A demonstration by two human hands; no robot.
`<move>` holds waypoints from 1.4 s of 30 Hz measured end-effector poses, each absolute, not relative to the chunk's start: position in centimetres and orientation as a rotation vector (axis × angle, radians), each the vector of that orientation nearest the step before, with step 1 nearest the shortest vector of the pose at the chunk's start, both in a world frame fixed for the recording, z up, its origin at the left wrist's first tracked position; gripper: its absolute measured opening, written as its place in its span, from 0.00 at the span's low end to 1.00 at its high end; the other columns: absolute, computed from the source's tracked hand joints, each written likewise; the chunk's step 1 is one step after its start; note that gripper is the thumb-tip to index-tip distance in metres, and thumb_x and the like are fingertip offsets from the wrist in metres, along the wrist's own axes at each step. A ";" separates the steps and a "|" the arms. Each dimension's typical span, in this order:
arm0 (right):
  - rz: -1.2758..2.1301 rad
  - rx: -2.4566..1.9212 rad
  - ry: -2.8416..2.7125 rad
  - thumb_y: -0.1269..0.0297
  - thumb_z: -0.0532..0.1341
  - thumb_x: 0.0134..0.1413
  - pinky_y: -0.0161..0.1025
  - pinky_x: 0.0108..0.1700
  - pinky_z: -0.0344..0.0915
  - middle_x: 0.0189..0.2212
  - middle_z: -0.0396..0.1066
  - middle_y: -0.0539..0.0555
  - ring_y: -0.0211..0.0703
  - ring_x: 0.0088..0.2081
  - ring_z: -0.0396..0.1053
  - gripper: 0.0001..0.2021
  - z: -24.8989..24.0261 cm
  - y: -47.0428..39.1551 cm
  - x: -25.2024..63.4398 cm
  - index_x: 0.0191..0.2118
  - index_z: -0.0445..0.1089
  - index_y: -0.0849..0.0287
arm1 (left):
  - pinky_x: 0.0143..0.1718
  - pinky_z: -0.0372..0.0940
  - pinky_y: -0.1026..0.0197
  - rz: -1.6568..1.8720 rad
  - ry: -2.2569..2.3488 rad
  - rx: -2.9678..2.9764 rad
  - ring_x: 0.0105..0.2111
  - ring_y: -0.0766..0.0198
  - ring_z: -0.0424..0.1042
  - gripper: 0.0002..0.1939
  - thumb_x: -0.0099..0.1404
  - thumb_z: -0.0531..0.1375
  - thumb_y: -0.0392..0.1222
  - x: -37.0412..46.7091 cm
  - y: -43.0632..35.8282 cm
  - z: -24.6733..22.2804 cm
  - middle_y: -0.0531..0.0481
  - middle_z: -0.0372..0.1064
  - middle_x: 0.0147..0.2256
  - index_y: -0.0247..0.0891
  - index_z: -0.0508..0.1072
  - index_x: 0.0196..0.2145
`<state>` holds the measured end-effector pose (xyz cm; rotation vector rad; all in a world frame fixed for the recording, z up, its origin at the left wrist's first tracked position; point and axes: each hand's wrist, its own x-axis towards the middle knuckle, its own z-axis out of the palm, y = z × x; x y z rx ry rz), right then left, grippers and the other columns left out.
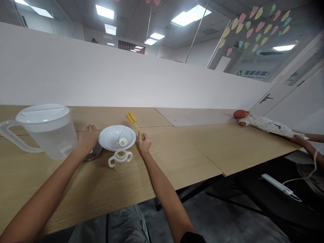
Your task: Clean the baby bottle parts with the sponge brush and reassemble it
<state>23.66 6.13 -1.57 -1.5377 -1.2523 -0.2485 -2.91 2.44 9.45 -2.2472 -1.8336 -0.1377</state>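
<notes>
My right hand [145, 143] is closed around the green handle of a sponge bottle brush [131, 118], its yellow sponge head pointing up and away. Beside it sits a white bowl [103, 139] holding a white bottle collar ring [123, 142] and a thin straw-like stick. In front of the bowl stands a clear baby bottle [120, 162] with two white handles, its mouth uncovered. My left hand [88, 137] is over a round metal tray [95, 154], between the jug and the bowl. Its fingers bend down and whatever they hold is hidden. A small pale piece lies on the tray.
A large lidded plastic jug [57, 135] with water stands at the left. Far right, another person's hands [300, 140] are at a baby doll [265, 125] in patterned cloth. The table's front edge has a step at the right. A power strip [277, 184] lies below.
</notes>
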 end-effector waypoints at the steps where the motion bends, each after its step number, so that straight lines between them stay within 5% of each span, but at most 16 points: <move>1: -0.238 -1.541 -1.243 0.46 0.45 0.64 0.34 0.26 0.47 0.18 0.66 0.52 0.34 0.20 0.54 0.29 -1.5 6.2 23.7 0.25 0.70 0.61 | 0.47 0.64 0.48 -0.164 -1.768 -2.231 0.51 0.43 0.66 0.22 0.62 0.46 0.28 -2.2 1.9 10.1 0.21 0.65 0.48 0.20 0.65 0.52; 7: -0.182 -1.519 -1.250 0.44 0.46 0.62 0.34 0.27 0.46 0.18 0.65 0.51 0.35 0.21 0.54 0.29 -1.3 5.9 23.7 0.25 0.71 0.61 | 0.55 0.60 0.59 -0.174 -1.508 -2.700 0.53 0.58 0.67 0.23 0.62 0.48 0.27 3.5 1.6 11.0 0.42 0.69 0.53 0.36 0.71 0.51; 23: -0.197 -1.474 -1.227 0.40 0.44 0.61 0.34 0.27 0.46 0.16 0.61 0.49 0.35 0.20 0.51 0.31 -1.5 6.1 23.8 0.22 0.67 0.59 | 0.45 0.65 0.58 0.044 -1.544 -2.773 0.46 0.51 0.72 0.25 0.49 0.64 0.29 5.2 5.4 8.2 0.42 0.74 0.45 0.40 0.75 0.47; 31: -0.213 -1.496 -1.266 0.42 0.45 0.62 0.34 0.27 0.46 0.16 0.62 0.49 0.35 0.20 0.50 0.30 -1.2 5.9 23.9 0.22 0.68 0.59 | 0.48 0.63 0.57 0.007 -1.514 -2.691 0.48 0.53 0.70 0.18 0.59 0.56 0.32 5.5 5.8 7.2 0.40 0.70 0.48 0.39 0.74 0.48; 42: -0.189 -1.552 -1.245 0.45 0.46 0.63 0.34 0.27 0.47 0.17 0.62 0.49 0.35 0.21 0.51 0.28 -1.2 6.0 24.3 0.23 0.69 0.59 | 0.48 0.64 0.55 -0.046 -1.630 -2.593 0.48 0.51 0.69 0.15 0.59 0.55 0.33 5.2 6.6 6.4 0.37 0.71 0.46 0.34 0.76 0.43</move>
